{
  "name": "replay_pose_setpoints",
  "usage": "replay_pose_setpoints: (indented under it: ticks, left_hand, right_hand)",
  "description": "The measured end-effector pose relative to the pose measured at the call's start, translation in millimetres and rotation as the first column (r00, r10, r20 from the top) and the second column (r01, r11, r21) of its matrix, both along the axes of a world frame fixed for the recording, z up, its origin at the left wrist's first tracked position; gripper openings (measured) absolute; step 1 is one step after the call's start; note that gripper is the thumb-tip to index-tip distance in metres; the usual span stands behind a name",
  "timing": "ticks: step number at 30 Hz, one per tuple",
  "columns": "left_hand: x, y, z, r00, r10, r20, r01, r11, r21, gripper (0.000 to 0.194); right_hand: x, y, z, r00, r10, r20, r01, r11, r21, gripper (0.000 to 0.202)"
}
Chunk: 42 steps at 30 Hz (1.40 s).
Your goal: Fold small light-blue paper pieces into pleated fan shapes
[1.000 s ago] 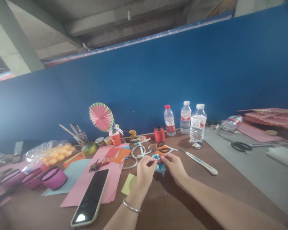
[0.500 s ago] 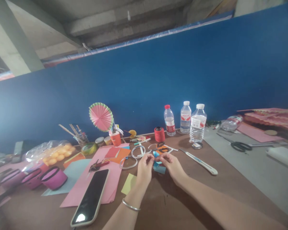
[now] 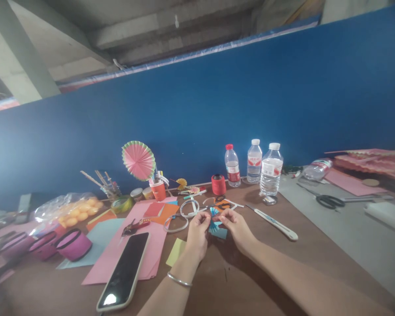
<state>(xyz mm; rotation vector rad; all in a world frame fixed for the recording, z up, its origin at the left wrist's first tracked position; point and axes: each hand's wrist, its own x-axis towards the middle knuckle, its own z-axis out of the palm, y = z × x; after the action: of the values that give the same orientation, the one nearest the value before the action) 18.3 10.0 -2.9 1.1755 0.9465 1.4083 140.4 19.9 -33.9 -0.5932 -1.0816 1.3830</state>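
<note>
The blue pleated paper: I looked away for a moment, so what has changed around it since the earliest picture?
The lower fan of the blue pleated paper has shifted slightly left. The left hand has eased a little left, so more paper shows between it and the right hand. Nothing was visibly let go. The phone and white knife stayed put.

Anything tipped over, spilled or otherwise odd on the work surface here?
A clear plastic bottle lies on its side toward the right, odd beside three upright bottles. No spill is visible around it.
</note>
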Motion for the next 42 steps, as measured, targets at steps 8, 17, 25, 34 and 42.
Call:
replay_pose_setpoints:
  ticks: [8,17,25,34,42]
  left_hand:
    - [0,-3,3.4,0.998,-0.056,-0.012,0.054,0.995,-0.089,0.019]
    - [4,-2,-3.8,0.997,-0.035,-0.068,0.03,0.997,-0.076,0.025]
    - [3,-4,0.1,0.978,0.027,-0.206,-0.031,0.999,-0.02,0.023]
    - [-3,2,-3.3,0.932,0.117,-0.342,-0.094,0.992,0.084,0.017]
    - [-3,-4,8.3,0.822,0.166,-0.544,-0.027,0.967,0.254,0.011]
  right_hand:
    - [0,-1,0.8,0.992,0.019,-0.128,-0.028,0.997,-0.066,0.033]
    - [-1,-5,6.9,0.988,0.101,-0.12,-0.111,0.991,-0.076,0.039]
    - [1,-4,5.2,0.999,-0.002,0.046,0.006,0.997,-0.082,0.034]
    - [3,-5,5.5,0.987,-0.065,0.149,0.08,0.992,-0.1,0.027]
    - [4,-3,3.3,0.964,-0.087,0.252,0.109,0.991,-0.075,0.03]
